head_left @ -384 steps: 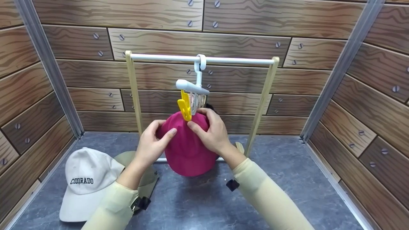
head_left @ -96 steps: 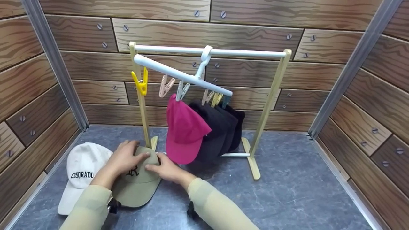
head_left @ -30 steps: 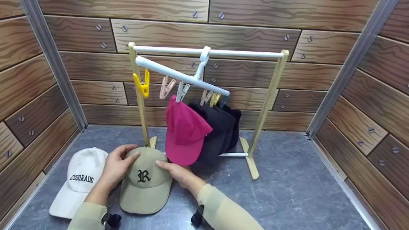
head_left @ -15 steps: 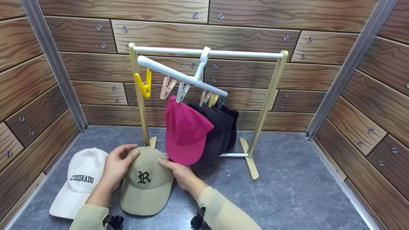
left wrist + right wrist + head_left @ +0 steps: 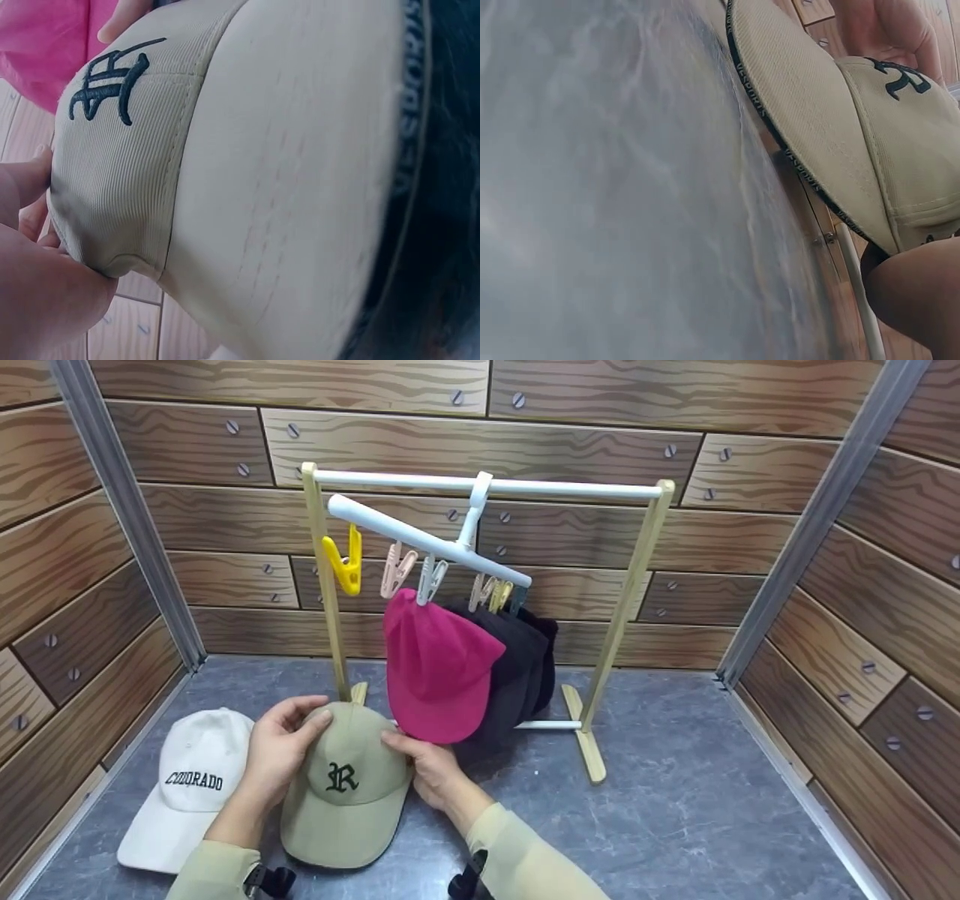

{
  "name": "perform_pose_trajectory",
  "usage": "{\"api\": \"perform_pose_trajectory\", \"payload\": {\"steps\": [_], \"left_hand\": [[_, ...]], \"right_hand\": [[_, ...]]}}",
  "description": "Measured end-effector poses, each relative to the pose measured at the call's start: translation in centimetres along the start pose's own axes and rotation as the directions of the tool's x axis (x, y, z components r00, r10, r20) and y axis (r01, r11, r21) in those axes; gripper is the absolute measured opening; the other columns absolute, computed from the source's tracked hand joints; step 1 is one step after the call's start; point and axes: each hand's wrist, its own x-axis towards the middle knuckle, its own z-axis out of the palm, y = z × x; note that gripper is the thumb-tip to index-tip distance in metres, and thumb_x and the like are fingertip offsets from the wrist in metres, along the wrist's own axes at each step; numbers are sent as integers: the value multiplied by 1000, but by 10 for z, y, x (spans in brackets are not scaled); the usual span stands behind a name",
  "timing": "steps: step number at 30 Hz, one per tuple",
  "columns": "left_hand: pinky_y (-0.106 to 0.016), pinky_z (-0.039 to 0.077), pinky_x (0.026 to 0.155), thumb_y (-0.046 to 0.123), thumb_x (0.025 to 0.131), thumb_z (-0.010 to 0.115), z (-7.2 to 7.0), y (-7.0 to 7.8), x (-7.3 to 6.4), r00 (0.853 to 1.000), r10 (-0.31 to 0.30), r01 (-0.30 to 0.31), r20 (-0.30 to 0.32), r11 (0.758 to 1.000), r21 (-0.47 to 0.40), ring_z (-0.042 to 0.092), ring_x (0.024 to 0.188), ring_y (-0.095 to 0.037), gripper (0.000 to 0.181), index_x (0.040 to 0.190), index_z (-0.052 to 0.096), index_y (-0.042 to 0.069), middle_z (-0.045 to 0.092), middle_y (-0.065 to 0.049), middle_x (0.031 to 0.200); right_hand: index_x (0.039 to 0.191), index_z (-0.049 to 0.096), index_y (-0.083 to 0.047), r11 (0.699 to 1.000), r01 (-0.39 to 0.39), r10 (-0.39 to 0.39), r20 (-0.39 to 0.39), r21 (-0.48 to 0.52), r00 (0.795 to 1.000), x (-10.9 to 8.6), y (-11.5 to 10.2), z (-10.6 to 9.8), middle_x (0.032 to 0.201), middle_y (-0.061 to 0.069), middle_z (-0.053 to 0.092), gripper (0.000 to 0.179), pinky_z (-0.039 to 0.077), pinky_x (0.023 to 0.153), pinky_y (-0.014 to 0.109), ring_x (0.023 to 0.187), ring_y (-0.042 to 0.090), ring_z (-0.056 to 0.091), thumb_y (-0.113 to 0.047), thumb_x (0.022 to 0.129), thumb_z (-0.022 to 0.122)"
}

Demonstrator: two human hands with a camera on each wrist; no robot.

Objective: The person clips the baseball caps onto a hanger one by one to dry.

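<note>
"What's held here?"

"The left hand (image 5: 277, 746) and right hand (image 5: 436, 771) both grip the khaki cap (image 5: 346, 808), one on either side, its brim pointing away from the back edge."

"Where is it?"

"Over the surface (image 5: 690, 810), nearer the left edge than the right, beside the white cap (image 5: 196, 757)."

"And behind?"

"Toward the back edge stands a rack (image 5: 634, 585); a pink cap (image 5: 442, 675) hangs from its hanger (image 5: 420, 538) by a gray clip (image 5: 432, 581)."

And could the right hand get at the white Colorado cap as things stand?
Probably not: the right hand holds the side of the khaki baseball cap, and that cap and the left hand lie between it and the white Colorado cap.
</note>
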Motion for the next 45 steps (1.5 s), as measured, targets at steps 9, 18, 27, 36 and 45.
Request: {"api": "perform_pose_trajectory", "payload": {"steps": [9,18,27,36,45], "left_hand": [[-26,59,77,1,101,82,2,9,-3,1000,16,-16,-21,1000,7,69,93,-16,24,123,77,-3,78,-2,106],[-27,60,77,5,100,84,-2,15,-6,999,8,-8,-37,1000,-4,69,93,-18,27,124,77,-4,77,-6,106],[-26,59,75,3,99,85,-6,15,-6,999,13,-14,-47,1000,-9,70,90,-16,28,124,76,-8,79,-1,102],[-25,59,74,0,98,85,-12,15,-5,997,12,-16,-79,999,-44,70,87,-15,27,122,77,-9,79,-5,101],[-24,60,75,0,97,85,-17,18,-5,995,20,-26,-95,998,-53,71,88,-14,29,122,76,-10,80,-4,101]], "right_hand": [[93,81,-15,985,-43,44,-4,169,999,-3,4,4,97,-3,79,11,57,95,30,96,14,73,-5,96,80],[95,81,-15,971,-75,77,-1,227,997,-10,7,12,102,-3,80,11,55,99,30,102,14,74,-4,97,79],[86,69,-21,959,-121,117,33,255,993,-17,10,16,89,-8,70,21,53,90,25,90,9,68,-7,100,74],[87,72,-21,966,-114,94,93,232,991,-19,12,19,92,-7,73,21,54,89,26,94,11,69,-7,103,70],[91,76,-16,997,-57,49,126,60,991,-21,11,29,91,-2,75,12,56,85,29,91,13,70,-12,102,75]]}}
